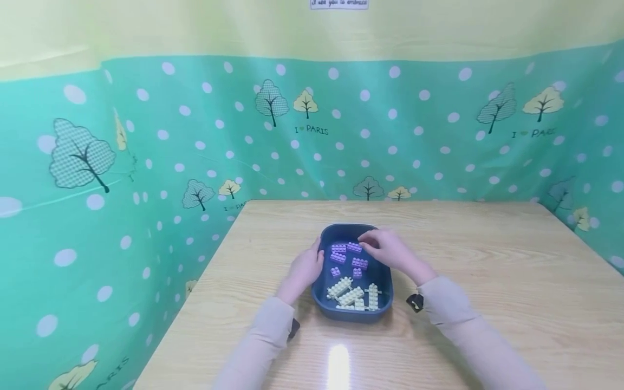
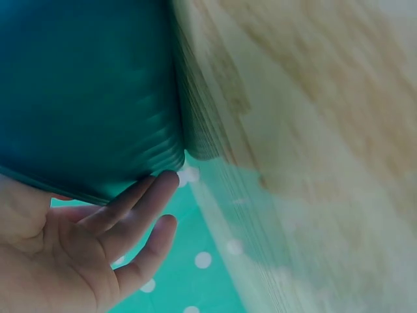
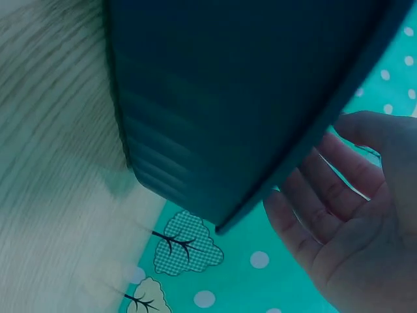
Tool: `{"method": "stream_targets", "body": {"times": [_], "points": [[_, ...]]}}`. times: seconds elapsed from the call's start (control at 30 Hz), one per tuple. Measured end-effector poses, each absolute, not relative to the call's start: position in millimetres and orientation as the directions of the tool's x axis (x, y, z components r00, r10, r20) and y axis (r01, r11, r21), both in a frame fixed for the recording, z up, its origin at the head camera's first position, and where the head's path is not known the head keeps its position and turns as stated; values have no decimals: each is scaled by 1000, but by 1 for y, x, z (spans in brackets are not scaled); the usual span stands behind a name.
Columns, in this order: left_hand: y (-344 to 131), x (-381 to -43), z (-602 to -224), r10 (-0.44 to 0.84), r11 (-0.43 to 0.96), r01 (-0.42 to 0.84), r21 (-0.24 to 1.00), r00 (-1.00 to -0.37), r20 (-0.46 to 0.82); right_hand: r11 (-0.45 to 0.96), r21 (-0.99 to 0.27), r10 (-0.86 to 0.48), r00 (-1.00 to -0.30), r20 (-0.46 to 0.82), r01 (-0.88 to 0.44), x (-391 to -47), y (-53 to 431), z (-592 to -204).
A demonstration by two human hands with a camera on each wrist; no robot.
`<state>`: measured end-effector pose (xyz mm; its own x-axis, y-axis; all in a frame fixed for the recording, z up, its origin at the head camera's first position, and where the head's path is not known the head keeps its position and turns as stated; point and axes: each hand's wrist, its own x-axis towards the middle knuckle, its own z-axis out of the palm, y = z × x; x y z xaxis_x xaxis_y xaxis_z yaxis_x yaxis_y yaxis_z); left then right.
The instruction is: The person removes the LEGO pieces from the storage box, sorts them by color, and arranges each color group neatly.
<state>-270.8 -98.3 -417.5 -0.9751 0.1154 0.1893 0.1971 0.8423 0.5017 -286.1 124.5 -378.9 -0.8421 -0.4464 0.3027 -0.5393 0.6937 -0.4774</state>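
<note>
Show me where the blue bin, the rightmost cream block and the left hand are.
Blue bin (image 1: 352, 316): head view, on the outside of its near wall.
Rightmost cream block (image 1: 373, 297): head view, on the middle of its studded top.
Left hand (image 1: 306, 266): head view, on the back of the hand.

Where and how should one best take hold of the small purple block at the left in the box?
Probably by two opposite sides, from above: the small purple block lies studs up, apart from its neighbours, and the box has walls around it.
</note>
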Motion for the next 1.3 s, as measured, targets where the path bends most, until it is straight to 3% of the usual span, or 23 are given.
{"method": "stream_targets", "body": {"times": [0.43, 1.3], "points": [[-97, -269, -417, 118, 833, 182, 522, -981, 154, 704, -487, -466, -853, 234, -518, -294, 116, -387], [-94, -272, -419, 128, 823, 165, 544, -986, 106, 677, -486, -517, -827, 220, -552, -305, 93, -406]]}}
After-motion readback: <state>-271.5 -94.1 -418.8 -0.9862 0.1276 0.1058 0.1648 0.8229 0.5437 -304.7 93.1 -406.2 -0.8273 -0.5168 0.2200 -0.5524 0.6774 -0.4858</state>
